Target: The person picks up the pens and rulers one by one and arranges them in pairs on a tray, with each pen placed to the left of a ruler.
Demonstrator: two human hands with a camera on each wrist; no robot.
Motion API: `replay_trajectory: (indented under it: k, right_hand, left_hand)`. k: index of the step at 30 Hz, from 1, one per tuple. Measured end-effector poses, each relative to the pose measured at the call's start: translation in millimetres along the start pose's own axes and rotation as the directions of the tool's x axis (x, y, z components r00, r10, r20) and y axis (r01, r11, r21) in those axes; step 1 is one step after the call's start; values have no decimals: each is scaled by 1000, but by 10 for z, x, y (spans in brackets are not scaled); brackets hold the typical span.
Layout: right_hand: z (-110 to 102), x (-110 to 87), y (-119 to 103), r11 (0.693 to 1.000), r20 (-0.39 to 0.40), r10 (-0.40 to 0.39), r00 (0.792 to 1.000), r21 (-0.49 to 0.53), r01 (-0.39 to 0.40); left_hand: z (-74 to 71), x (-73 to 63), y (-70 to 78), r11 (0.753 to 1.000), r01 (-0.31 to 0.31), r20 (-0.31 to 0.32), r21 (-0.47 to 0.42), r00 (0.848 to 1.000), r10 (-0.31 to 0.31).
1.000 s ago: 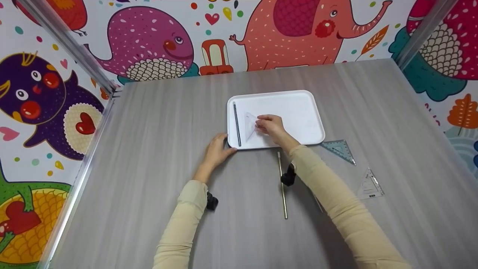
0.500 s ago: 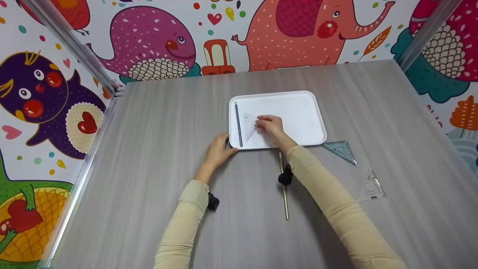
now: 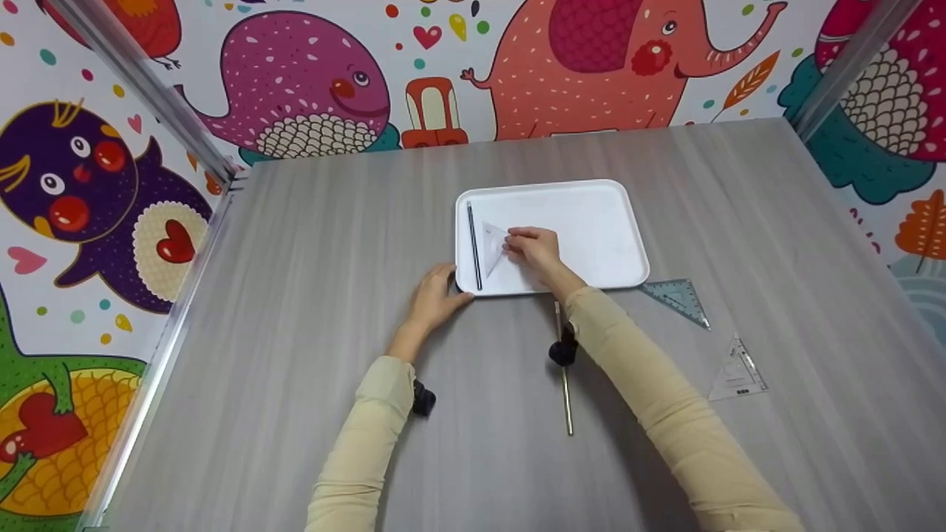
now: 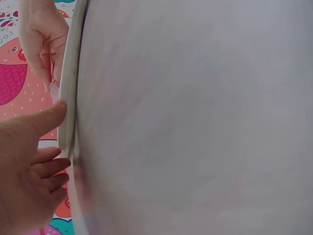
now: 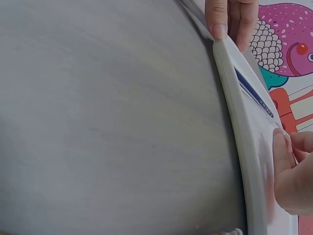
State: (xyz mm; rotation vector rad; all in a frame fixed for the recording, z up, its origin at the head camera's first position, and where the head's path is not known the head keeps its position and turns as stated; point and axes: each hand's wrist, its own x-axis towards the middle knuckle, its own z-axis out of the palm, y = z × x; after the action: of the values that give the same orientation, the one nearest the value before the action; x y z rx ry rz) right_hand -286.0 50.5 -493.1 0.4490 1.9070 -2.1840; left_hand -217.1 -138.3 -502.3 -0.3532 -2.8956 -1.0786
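Observation:
A clear triangular set square (image 3: 493, 247) is pinched at its right side by the right hand (image 3: 538, 251), over the left part of a white tray (image 3: 591, 229). The set square slants, and whether it touches the tray is hard to tell. Left of it, a dark striped pencil (image 3: 474, 247) lies along the tray's short side. My left hand (image 3: 436, 294) holds the tray's near left corner, thumb at the front edge and fingers along the side. In the right wrist view, the thumb (image 5: 218, 27) presses that corner.
On the table right of the tray lie a blue-green set square (image 3: 680, 299), close to the tray's corner, and another clear set square (image 3: 741, 373). A gold pencil (image 3: 567, 406) lies in front of the tray, partly under the right wrist camera. Patterned walls (image 3: 310, 81) enclose the table.
Both hands keep their places on the tray and set square. The head view shifts slightly, and the right forearm moves a little left over the gold pencil.

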Motion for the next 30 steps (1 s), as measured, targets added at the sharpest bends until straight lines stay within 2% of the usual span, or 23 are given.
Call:
replay_trajectory:
  k: [6, 13, 17, 19, 23, 30]
  right_hand:
    - [11, -10, 10, 999, -7, -15, 1000, -45, 14]
    - [6, -22, 28, 999, -15, 3, 1000, -41, -3]
    - [6, -35, 24, 990, -14, -52, 999, -131, 50]
    - [3, -35, 34, 972, -7, -125, 992, -203, 121]
    - [-12, -28, 61, 902, 10, -257, 966, -356, 244]
    - [-41, -25, 43, 832, 31, -304, 952, -478, 281]
  left_hand:
    - [9, -3, -13, 1000, -8, -7, -6, 1000, 8]
    - [11, -22, 9, 1000, 11, 4, -17, 1000, -11]
    - [14, -18, 7, 1000, 7, -4, -18, 1000, -7]
    - [17, -14, 2, 1000, 2, -8, -20, 1000, -2]
    - [20, -5, -3, 1000, -4, -10, -22, 1000, 4]
    - [20, 1, -5, 1000, 5, -2, -19, 1000, -5]
